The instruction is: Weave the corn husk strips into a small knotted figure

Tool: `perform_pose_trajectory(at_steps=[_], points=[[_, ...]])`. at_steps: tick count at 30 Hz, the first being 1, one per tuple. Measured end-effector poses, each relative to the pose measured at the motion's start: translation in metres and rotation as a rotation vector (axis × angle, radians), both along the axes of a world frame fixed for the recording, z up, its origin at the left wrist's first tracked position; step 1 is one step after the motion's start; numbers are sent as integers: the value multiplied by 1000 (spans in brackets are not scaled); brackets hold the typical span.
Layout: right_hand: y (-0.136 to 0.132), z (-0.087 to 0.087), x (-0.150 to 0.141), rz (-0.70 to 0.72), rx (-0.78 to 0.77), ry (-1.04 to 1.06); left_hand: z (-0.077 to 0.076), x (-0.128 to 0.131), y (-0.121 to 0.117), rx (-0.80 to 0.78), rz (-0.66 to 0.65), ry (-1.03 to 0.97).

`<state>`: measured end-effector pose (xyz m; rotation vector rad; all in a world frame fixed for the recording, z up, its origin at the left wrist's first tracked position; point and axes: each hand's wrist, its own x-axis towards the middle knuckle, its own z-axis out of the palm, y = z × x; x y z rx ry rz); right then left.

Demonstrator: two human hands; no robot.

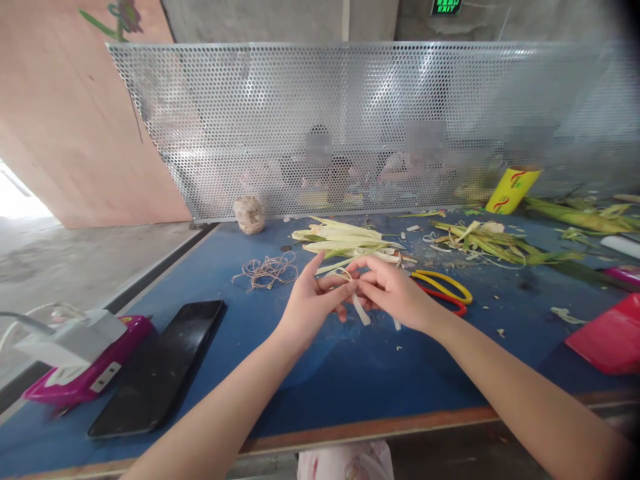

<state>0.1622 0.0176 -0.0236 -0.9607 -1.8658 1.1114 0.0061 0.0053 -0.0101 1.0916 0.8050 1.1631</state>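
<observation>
our left hand [317, 293] and right hand [387, 287] pinch a pale strip [361, 311] between nearly closed fingertips. yellow-and-red-handled scissors [450, 287] lie just beside our right hand.

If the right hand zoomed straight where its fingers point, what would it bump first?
Probably the left hand: the right hand points towards it, with a pale strip between them, though any gap is hard to judge.

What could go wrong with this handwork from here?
The pale strip pinched between the left hand and right hand looks thin, so a hard pull might tear it. The scissors, with red and yellow handles, lie close beyond the right hand, which could knock them. The string lies in a loose tangle and may knot further if tugged.
</observation>
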Motion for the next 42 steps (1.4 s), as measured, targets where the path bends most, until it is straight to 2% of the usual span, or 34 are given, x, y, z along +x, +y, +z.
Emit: perform_pose_trajectory(at_steps=[4, 8, 11, 14, 16, 21, 23, 29, 37, 42], points=[[-3, -5, 0, 19, 155, -155, -1, -2, 3, -44, 10, -55], [-5, -6, 0, -142, 489, -270, -1, -2, 3, -27, 50, -105], [-5, -4, 1, -179, 731, -376, 0, -3, 4, -11, 76, -133], [-5, -4, 2, -150, 887, -373, 0, -3, 4, -28, 107, -148], [-4, -3, 3, -139, 934, -335, -1, -3, 5, -33, 123, -154], [0, -2, 5, -213, 928, -192, -2, -2, 5, 21, 137, -114], [1, -2, 5, -194, 921, -189, -1, -2, 5, 35, 140, -98], [-3, -3, 7, -99, 869, -528, -1, -4, 6, -51, 104, -113], [-3, 0, 15, -40, 963, -580, 3, -8, 6, -27, 85, -96], [-4, -4, 13, -199, 618, -484, 3, -8, 6, 12, 77, -73]])
